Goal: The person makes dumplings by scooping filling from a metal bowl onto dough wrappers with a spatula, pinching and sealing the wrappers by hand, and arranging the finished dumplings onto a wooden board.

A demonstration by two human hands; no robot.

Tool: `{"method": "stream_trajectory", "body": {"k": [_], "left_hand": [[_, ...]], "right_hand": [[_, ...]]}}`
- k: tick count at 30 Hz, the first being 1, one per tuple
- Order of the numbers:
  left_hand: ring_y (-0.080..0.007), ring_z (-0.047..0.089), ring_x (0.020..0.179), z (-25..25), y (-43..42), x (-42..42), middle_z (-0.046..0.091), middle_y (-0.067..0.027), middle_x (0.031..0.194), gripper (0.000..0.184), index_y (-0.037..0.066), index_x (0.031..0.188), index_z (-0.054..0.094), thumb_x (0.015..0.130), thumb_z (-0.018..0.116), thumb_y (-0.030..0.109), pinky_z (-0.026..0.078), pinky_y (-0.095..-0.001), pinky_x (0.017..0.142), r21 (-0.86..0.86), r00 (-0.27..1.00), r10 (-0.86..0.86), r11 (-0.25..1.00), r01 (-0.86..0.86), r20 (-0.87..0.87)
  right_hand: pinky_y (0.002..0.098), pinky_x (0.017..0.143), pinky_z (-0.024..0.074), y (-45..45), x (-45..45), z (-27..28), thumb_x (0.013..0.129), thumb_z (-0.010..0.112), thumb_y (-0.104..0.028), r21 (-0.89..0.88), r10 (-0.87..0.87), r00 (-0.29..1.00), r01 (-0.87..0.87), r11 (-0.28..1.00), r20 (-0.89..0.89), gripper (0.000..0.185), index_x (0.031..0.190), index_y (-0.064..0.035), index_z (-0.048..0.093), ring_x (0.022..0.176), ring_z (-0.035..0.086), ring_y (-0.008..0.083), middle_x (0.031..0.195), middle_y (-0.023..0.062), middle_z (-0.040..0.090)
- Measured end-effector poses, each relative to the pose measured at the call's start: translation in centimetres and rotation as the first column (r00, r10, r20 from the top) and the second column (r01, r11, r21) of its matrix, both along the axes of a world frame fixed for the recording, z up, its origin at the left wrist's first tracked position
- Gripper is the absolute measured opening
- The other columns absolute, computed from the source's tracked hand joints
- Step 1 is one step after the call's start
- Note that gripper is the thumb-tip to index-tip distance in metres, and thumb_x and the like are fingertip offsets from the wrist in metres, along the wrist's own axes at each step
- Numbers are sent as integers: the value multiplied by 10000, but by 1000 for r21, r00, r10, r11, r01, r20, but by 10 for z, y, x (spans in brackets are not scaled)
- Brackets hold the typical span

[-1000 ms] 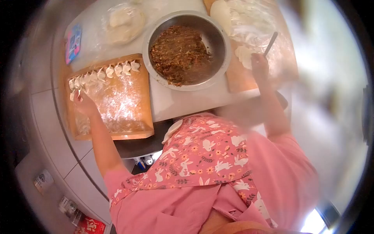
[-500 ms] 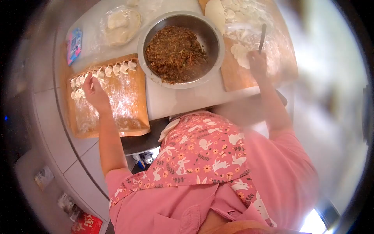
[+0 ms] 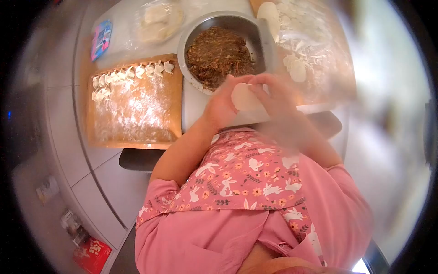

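A round, pale dumpling wrapper (image 3: 246,98) is held between my two hands, just in front of the metal bowl (image 3: 194,78). My left hand (image 3: 222,106) grips its left edge, while the fingers of my right hand (image 3: 276,95) close on its upper right side. Brown minced filling (image 3: 219,55) fills much of the bowl. The thin stick-shaped tool does not show now; whether my right hand still has it I cannot tell. Folded dumplings (image 3: 139,71) stand in rows along the back and left of the floured wooden tray (image 3: 137,123).
Loose wrappers (image 3: 297,69) lie on a wooden board (image 3: 335,68) at the right, with plastic film over dough there. Dough under plastic (image 3: 157,25) sits behind the tray, near a blue and pink packet (image 3: 101,40). A dark stool seat (image 3: 137,160) is below the table edge.
My left hand has left the dumplings on the tray and moved right. My right hand has come in from the board. Both now hold a wrapper, and the view has shifted slightly.
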State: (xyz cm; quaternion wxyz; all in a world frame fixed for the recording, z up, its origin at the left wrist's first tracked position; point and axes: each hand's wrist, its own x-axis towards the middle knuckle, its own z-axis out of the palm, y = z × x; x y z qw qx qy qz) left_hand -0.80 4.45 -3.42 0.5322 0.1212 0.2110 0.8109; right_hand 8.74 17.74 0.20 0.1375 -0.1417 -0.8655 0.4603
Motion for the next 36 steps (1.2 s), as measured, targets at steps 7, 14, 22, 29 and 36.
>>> {"method": "stream_trajectory", "body": {"k": [7,14,22,29,36], "left_hand": [[-255,561,983,-44,-65,13,589,-112,1045,336,55,1089,537,758,549,-1,439,-360,855,-473,643,-145,797,-375,-752],[-263,541,1005,-64,-88,5,550,-140,1094,296,-38,1126,474,898,423,144,423,-381,896,-720,805,571,627,-299,163],[-259,500,1061,-16,-60,4,515,-135,1132,284,-25,1136,456,917,403,148,394,-398,932,-682,894,363,586,-438,-261],[-289,449,1127,-39,-48,2,462,-153,1208,323,-28,1196,397,930,355,151,362,-435,965,-571,855,519,701,-427,-2],[-302,425,1155,-10,-40,3,441,-152,1241,354,-22,1225,373,940,310,180,340,-448,985,-624,827,560,661,-417,40]], "right_hand": [[395,603,438,16,-20,-2,886,465,-136,90,230,915,-273,958,331,240,1107,-91,547,705,571,297,767,134,585],[361,548,448,46,-33,-26,863,500,-164,-119,67,751,16,993,657,297,1146,-79,528,651,574,236,673,109,549],[328,674,480,52,-22,-55,838,517,-151,-36,36,870,-20,999,492,245,1033,-21,587,759,592,230,850,152,605],[316,616,456,27,-16,-15,882,460,-151,-181,241,761,-164,970,602,287,1123,-46,574,682,555,151,742,93,595],[283,542,395,16,4,-59,884,461,-161,-312,224,894,-101,945,387,284,1110,-32,575,570,460,115,612,23,500]]}}
